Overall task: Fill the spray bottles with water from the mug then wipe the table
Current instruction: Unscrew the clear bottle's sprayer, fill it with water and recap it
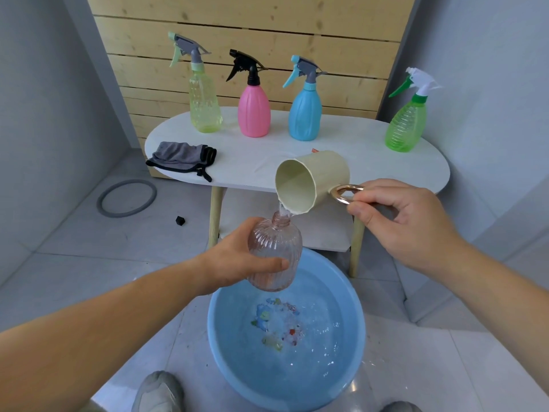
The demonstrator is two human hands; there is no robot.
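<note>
My left hand grips a clear pink ribbed bottle with no spray head, held upright over a blue basin. My right hand holds a cream mug by its gold ring handle, tipped on its side. Water runs from the mug's lip into the bottle's neck. On the white oval table behind stand several capped spray bottles: yellow-green, pink, blue and green. A grey cloth lies on the table's left end.
The basin sits on the tiled floor and holds water with small coloured bits in it. A grey ring and a small black piece lie on the floor at left. A wooden slat panel backs the table. My shoes show at the bottom edge.
</note>
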